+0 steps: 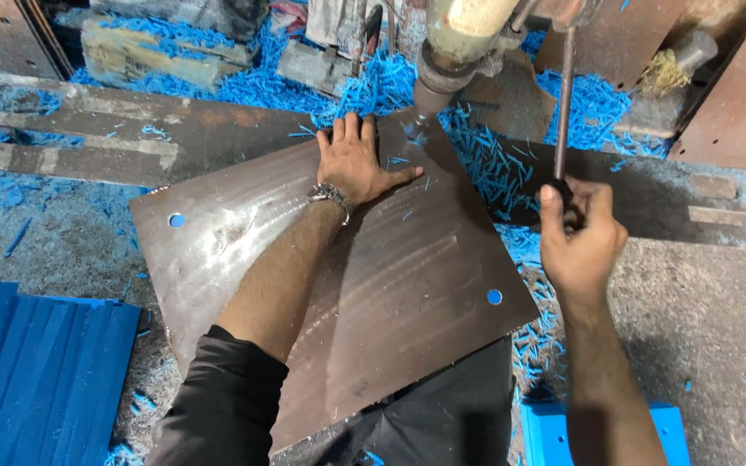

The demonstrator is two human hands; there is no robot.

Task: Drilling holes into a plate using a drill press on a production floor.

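1. We note a large brown metal plate [373,285] lying flat at the centre of the scene, turned so that one corner points far, beneath a drill press head [458,43].
2. The left hand [357,164] lies open, palm down and fingers spread, pressed on the far part of the plate, just left of the drill chuck [429,95]. A metal wristwatch [328,195] sits on that wrist, and a dark sleeve [222,406] covers the forearm nearer us.
3. The right hand [578,237] is closed around the dark knob at the lower end of the feed lever [565,103], a thin rod that rises to the machine head. This hand is off the plate, just past its right edge.
4. The chuck stands over the far corner of the plate; we cannot tell whether the bit touches the surface.
5. Two round holes pass through the plate: one near the left corner [176,220], one near the right corner [495,297]. Blue shows through both.
6. Blue shavings [494,164] are strewn thickly around the machine and along the plate's right edge.
7. A stack of blue sheets [32,371] lies at the near left, and a blue block [554,431] at the near right.
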